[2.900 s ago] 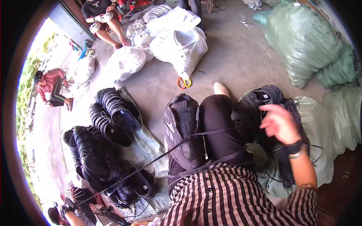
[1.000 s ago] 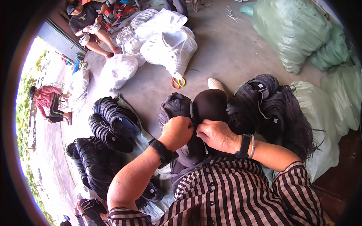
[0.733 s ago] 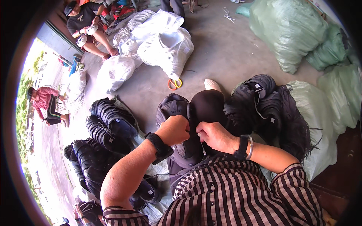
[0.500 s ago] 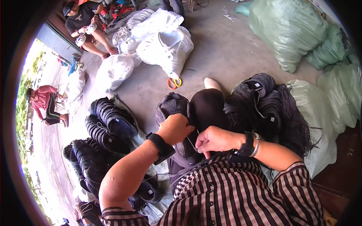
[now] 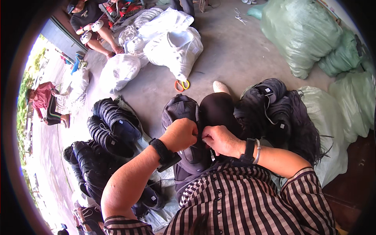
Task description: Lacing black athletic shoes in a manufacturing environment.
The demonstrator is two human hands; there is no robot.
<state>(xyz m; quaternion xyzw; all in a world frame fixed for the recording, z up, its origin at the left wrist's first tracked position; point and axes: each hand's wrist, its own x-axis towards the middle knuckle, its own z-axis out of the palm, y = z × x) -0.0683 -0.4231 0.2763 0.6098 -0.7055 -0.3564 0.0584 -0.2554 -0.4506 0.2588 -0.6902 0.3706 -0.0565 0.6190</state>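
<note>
A dark grey shoe with a mesh upper lies over my left thigh, its heel end pointing away from me. My left hand is closed in a fist above the shoe's middle; its fingertips are turned out of sight. Close beside it, my right hand is pinched at the shoe's right edge. What either hand grips is too small or hidden to make out. A small whitish bit shows just below the right fingers. My bent right knee is next to the shoe.
Stacked dark shoes lie at left, and more dark shoes with a bundle of black laces at right. Orange-and-yellow-handled scissors lie ahead near white sacks. Green sacks stand far right. Two people sit at left.
My right hand has risen slightly toward the left one, its fingers drawn in closer. My left hand stays over the shoe. The person at far left has shifted posture.
</note>
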